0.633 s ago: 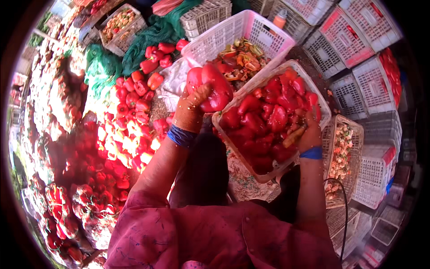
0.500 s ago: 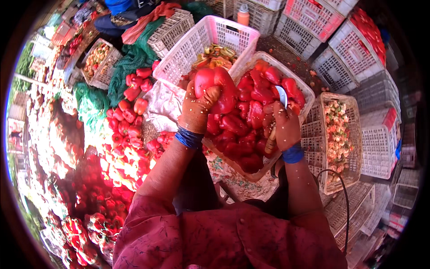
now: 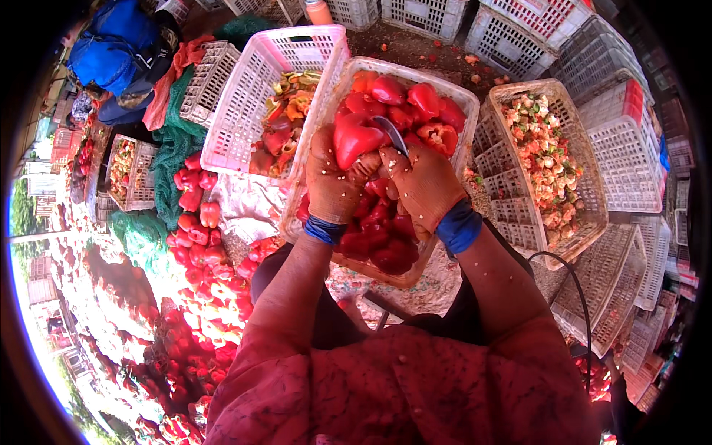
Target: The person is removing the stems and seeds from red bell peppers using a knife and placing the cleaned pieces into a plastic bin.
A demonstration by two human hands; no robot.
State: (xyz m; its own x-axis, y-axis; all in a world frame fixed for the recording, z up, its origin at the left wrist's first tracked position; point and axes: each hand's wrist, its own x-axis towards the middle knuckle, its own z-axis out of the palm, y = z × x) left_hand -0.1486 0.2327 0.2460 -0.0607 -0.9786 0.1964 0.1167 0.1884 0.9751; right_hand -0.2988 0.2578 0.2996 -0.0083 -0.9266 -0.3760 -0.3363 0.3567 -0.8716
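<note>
My left hand [image 3: 334,182], in an orange-brown glove dotted with pale seeds, grips a red bell pepper [image 3: 356,139]. Close beside it, my right hand [image 3: 426,185], gloved alike, is closed round a knife. Its curved blade [image 3: 393,133] lies along the pepper's right side; I cannot tell how far it cuts in. The knife's handle is hidden in my fist. Both hands are over a pale plastic crate [image 3: 466,100] full of red peppers. One opened pepper [image 3: 439,139] there shows its seeds and pale inside.
At left, a pink-white crate [image 3: 215,141] holds pepper scraps. A crate [image 3: 593,215] at right contains cut cores. Whole red peppers [image 3: 196,237] lie heaped on the left beside green netting [image 3: 178,126]. Stacked crates [image 3: 615,141] stand far right. A person in blue [image 3: 111,52] is at upper left.
My right hand has brought the knife leftward from over the crate's right side to the pepper in my left hand. The hands are now together, and the whole view has shifted.
</note>
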